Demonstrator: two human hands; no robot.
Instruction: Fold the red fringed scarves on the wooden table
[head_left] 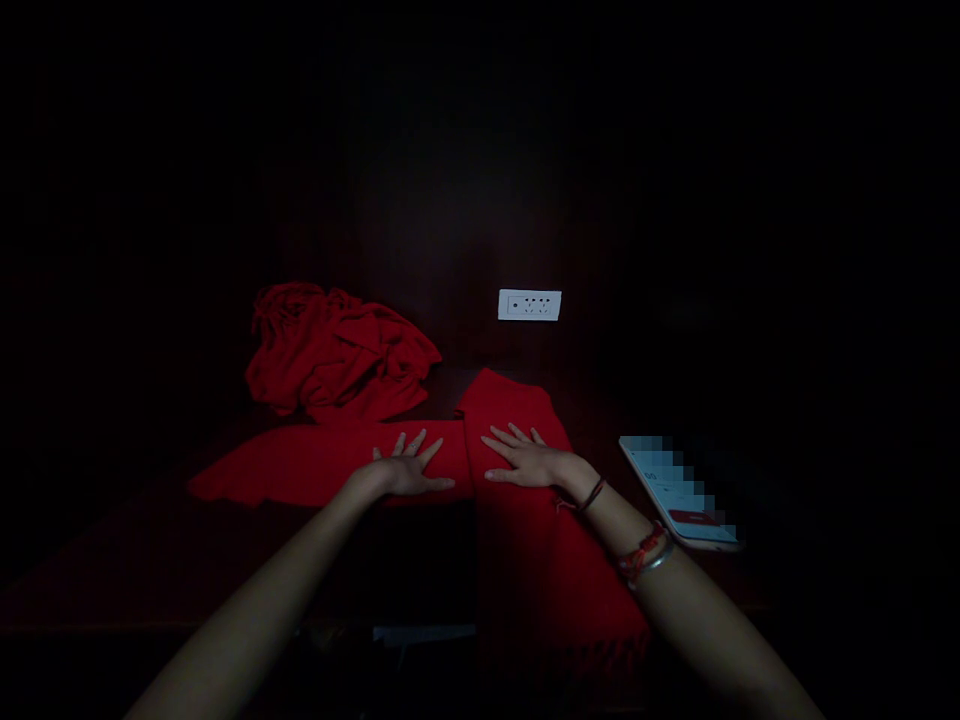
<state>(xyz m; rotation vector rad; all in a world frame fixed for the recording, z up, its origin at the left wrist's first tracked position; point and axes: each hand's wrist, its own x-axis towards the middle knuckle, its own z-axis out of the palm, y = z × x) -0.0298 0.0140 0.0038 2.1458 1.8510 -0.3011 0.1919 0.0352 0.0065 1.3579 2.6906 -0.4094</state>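
Nearest in my view, the right forearm covers one edge of the red scarf, whose fringe hangs toward me. Just beside this forearm lies a lit smartphone; farther to the left is a crumpled red cloth. I see the left hand and the right hand palm down on the scarf, fingers spread apart. The scarf makes an L on the dark table. Behind, a white wall socket shows in the dim room.

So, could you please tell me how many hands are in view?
2: the left hand on the sideways red strip, the right hand on the lengthwise red strip. Darkness could hide more.
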